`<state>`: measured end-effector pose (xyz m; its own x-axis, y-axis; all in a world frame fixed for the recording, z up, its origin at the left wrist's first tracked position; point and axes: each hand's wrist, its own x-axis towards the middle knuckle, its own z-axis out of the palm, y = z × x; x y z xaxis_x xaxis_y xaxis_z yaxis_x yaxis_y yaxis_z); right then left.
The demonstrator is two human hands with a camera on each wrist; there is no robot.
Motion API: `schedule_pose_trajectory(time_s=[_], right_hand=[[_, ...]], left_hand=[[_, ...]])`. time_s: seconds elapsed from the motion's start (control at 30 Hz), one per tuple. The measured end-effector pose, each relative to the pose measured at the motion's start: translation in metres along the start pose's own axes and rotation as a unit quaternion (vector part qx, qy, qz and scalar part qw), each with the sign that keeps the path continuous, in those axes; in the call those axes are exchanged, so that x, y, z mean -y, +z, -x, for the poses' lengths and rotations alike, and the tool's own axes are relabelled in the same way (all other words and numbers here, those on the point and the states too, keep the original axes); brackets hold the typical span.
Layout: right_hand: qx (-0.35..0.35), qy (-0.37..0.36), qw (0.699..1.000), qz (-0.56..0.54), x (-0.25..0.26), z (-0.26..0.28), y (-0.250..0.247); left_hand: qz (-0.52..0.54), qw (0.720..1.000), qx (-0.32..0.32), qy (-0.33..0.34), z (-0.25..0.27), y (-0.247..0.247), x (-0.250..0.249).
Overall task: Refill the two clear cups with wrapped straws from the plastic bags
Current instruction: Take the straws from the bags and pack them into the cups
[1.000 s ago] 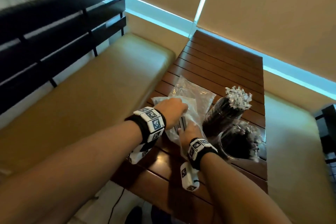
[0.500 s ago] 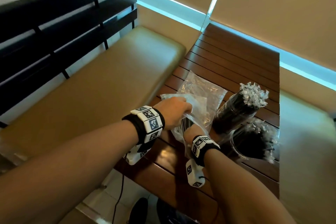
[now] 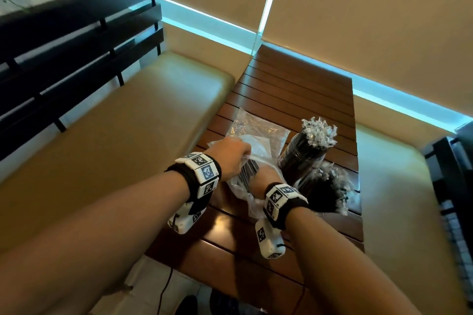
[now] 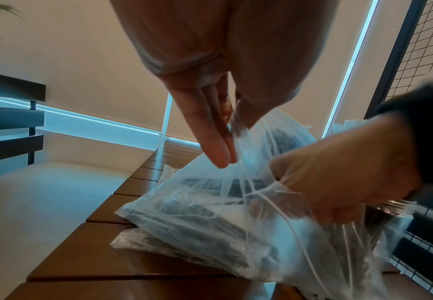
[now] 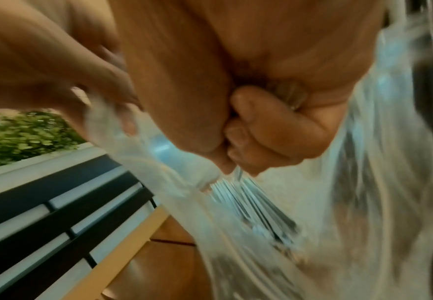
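A clear plastic bag (image 4: 210,213) of black wrapped straws lies on the slatted wooden table (image 3: 294,89), on top of a second bag (image 3: 258,128). My left hand (image 3: 243,156) pinches the top bag's open edge (image 4: 238,130) between thumb and fingers and lifts it. My right hand (image 3: 263,177) is inside the bag mouth, its fingers curled in a fist round a bundle of wrapped straws (image 5: 251,203). Right of the bags stand two clear cups, the farther cup (image 3: 302,161) and the nearer cup (image 3: 325,197), both packed with black wrapped straws.
Tan cushioned benches (image 3: 128,135) flank the table on both sides, the left one with a black slatted backrest (image 3: 64,64). Beige blinds (image 3: 371,7) close off the far end. A cable (image 3: 163,286) hangs below the table's near edge.
Both hands stay at the bag mouth, left lifting the edge and right inside on the straws. Only the head view has shifted slightly.
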<state>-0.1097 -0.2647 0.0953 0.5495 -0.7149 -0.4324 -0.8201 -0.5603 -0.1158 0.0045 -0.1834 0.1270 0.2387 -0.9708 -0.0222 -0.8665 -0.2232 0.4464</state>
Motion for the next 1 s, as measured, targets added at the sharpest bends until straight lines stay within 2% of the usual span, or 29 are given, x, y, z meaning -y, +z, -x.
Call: schedule_pose_trajectory(time_s=[0.13, 0.3, 0.43, 0.5, 0.57, 0.63, 0.7, 0.73, 0.8, 0.87, 0.93, 1.0], right_hand=[[-0.015, -0.018, 1.0, 0.01, -0.008, 0.024, -0.022], [-0.006, -0.028, 0.992, 0.121, -0.045, 0.074, -0.076], [-0.018, -0.01, 0.987, 0.158, -0.078, 0.113, -0.117], [-0.031, -0.008, 0.989, 0.144, -0.092, 0.13, -0.133], [-0.057, -0.014, 0.995, 0.08, -0.104, 0.143, -0.145], [-0.112, -0.027, 0.993, 0.019, -0.111, 0.144, -0.147], [-0.175, -0.025, 0.984, -0.013, -0.113, 0.134, -0.137], [-0.199, -0.021, 0.979, -0.026, -0.111, 0.127, -0.129], [-0.216, -0.022, 0.975, -0.047, -0.108, 0.11, -0.109], [-0.228, -0.032, 0.97, -0.082, -0.098, 0.098, -0.091], [-0.261, -0.043, 0.954, -0.14, -0.086, 0.09, -0.08], [-0.284, -0.058, 0.94, -0.183, -0.074, 0.083, -0.076]], left_hand=[[-0.011, 1.0, -0.021, -0.014, -0.015, 0.006, -0.015], [-0.013, 0.998, -0.045, -0.046, -0.035, 0.016, -0.031], [-0.017, 0.996, -0.052, -0.076, -0.045, 0.021, -0.035], [-0.024, 0.996, -0.033, -0.08, -0.049, 0.025, -0.035], [-0.059, 0.995, 0.012, -0.074, -0.049, 0.027, -0.04], [-0.118, 0.99, 0.058, -0.058, -0.047, 0.026, -0.047], [-0.152, 0.986, 0.071, -0.019, -0.042, 0.018, -0.061], [-0.121, 0.991, 0.063, 0.003, -0.04, 0.011, -0.071], [0.029, 0.998, 0.05, 0.04, -0.04, -0.005, -0.091], [0.21, 0.976, 0.048, 0.041, -0.045, -0.023, -0.107], [0.394, 0.918, 0.037, 0.014, -0.046, -0.037, -0.119], [0.556, 0.831, 0.005, -0.029, -0.047, -0.044, -0.128]])
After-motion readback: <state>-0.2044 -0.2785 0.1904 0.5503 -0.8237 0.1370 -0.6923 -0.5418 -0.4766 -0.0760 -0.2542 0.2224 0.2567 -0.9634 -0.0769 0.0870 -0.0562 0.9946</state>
